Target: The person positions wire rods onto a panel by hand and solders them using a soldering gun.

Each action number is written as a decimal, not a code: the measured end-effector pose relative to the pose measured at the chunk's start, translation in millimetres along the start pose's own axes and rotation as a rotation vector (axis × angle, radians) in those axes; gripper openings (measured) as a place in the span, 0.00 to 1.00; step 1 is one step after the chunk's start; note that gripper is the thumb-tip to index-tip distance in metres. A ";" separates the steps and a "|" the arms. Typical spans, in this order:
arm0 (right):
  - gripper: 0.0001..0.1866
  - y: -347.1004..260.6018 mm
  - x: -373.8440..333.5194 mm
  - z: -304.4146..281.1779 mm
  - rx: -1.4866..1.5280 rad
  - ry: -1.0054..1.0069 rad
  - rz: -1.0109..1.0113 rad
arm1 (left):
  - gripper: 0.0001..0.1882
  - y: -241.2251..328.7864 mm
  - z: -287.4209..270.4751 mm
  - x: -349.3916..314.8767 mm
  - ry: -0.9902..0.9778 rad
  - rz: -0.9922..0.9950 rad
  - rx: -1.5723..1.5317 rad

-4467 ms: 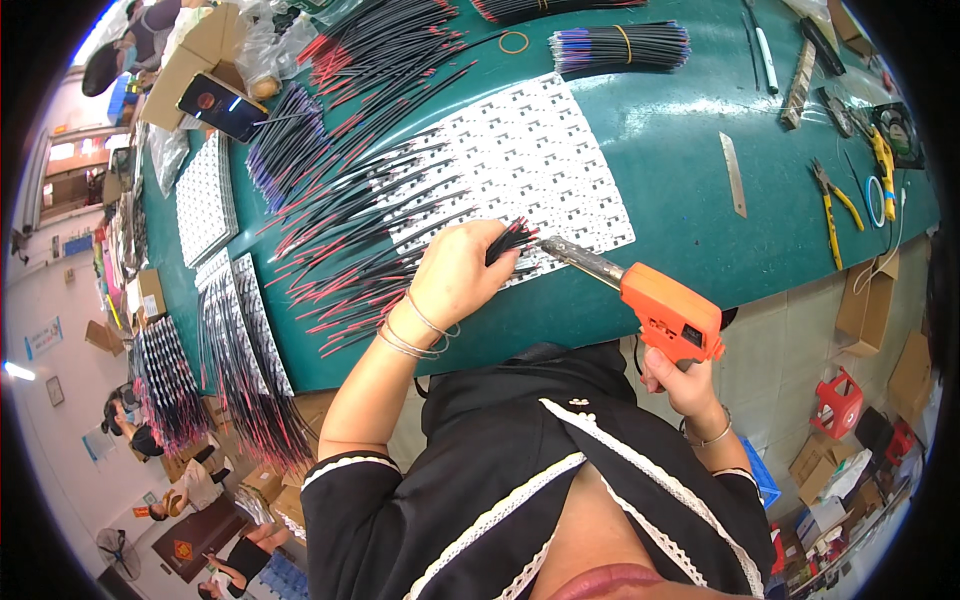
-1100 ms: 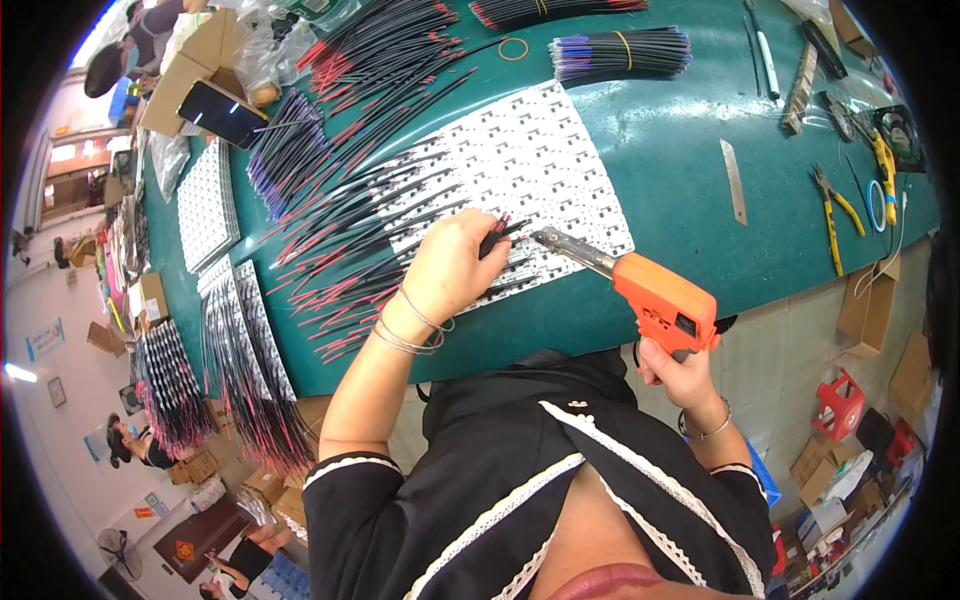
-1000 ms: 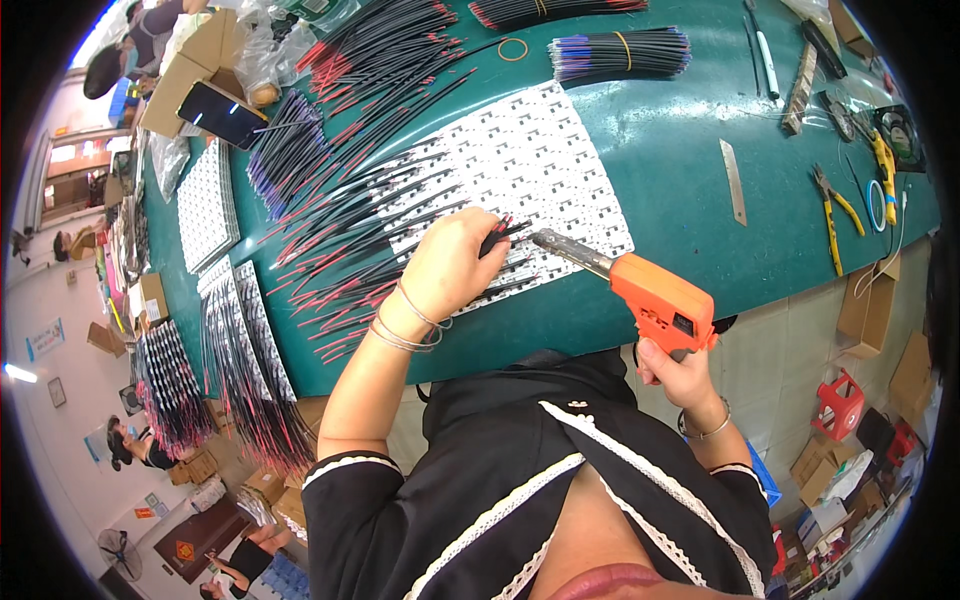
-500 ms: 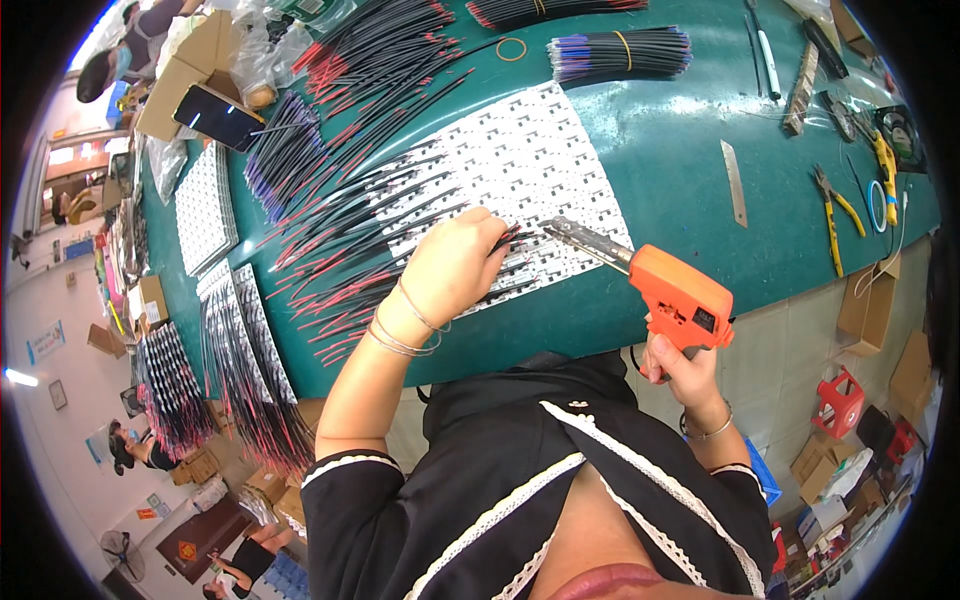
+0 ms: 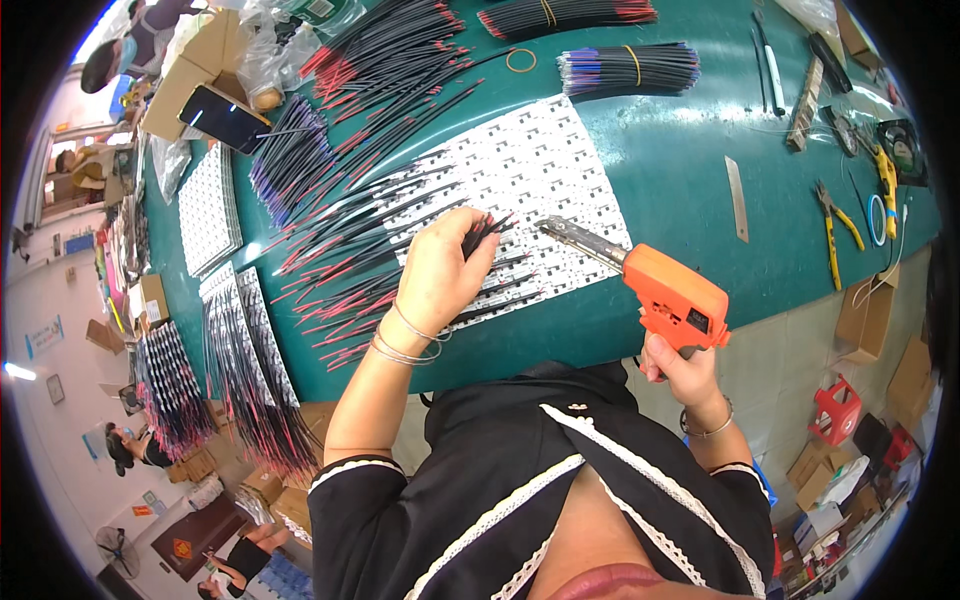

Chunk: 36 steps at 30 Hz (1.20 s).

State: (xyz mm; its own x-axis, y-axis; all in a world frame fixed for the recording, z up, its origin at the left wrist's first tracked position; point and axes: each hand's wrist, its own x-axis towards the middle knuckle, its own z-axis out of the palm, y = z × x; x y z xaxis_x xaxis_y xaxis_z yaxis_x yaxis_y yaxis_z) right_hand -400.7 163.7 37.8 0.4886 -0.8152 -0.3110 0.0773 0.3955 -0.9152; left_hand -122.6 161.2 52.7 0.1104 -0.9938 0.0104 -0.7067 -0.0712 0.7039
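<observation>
i'm seeing the left hand (image 5: 440,270) pinching a bunch of black wires (image 5: 487,232) over the white circuit-board panel (image 5: 560,150), while the right hand (image 5: 684,368) is wrapping around the grip of the orange soldering gun (image 5: 676,298), whose metal tip (image 5: 565,234) is pointing toward that bunch, near but apart. if the tip is running hot and swinging too far left, i'm risking burnt skin or scorched insulation. if the pinch is slackening, strands could be fanning out and crossing. i'm also minding the red-tipped wire rows (image 5: 385,290) overhanging onto the green tabletop (image 5: 680,140): a low, dragging wrist could be tugging them crooked.
</observation>
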 end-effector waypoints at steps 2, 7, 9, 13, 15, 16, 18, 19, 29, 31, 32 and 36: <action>0.14 -0.7 1.1 -0.1 -0.021 -0.012 0.001 | 0.08 3.1 0.4 0.9 -0.005 -0.082 -0.005; 0.14 -1.1 1.6 2.4 -0.037 -0.010 -0.001 | 0.06 -0.4 7.2 0.8 -0.007 -0.028 0.077; 0.13 -2.0 2.7 3.3 -0.029 -0.022 0.062 | 0.06 -5.3 10.3 0.1 0.009 0.008 0.096; 0.19 1.0 1.7 1.7 0.009 -0.044 0.077 | 0.06 -8.0 13.6 -0.3 0.024 0.046 0.104; 0.19 1.5 2.0 3.3 0.009 -0.028 0.092 | 0.06 -8.0 14.6 -0.2 0.025 0.051 0.109; 0.19 0.3 3.1 4.4 0.009 -0.029 0.092 | 0.06 -8.6 15.1 0.0 0.030 0.066 0.114; 0.12 -3.9 5.6 6.2 -0.022 -0.034 0.108 | 0.06 -8.9 15.6 0.2 0.036 0.080 0.119; 0.12 -5.0 6.1 6.4 -0.022 -0.035 0.108 | 0.06 -8.5 15.6 0.2 0.034 0.077 0.123; 0.13 -1.5 2.4 3.6 -0.024 -0.008 0.067 | 0.05 -4.7 12.9 3.0 -0.008 0.097 0.170; 0.14 -1.2 1.4 3.1 -0.014 0.007 0.062 | 0.06 -5.8 11.7 4.6 -0.021 0.094 0.160; 0.14 -1.3 1.3 3.0 -0.011 0.003 0.064 | 0.07 -6.3 10.9 5.4 -0.034 0.092 0.151; 0.13 -2.3 2.0 4.0 -0.012 -0.004 0.090 | 0.05 -6.5 7.0 8.9 -0.097 0.106 0.133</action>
State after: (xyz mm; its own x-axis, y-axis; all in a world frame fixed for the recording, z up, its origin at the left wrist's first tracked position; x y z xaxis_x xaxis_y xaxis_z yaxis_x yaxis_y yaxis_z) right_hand -396.4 162.8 40.3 0.4969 -0.7747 -0.3910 0.0223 0.4618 -0.8867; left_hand -122.0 152.3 43.2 -0.0332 -0.9994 0.0064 -0.7977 0.0303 0.6022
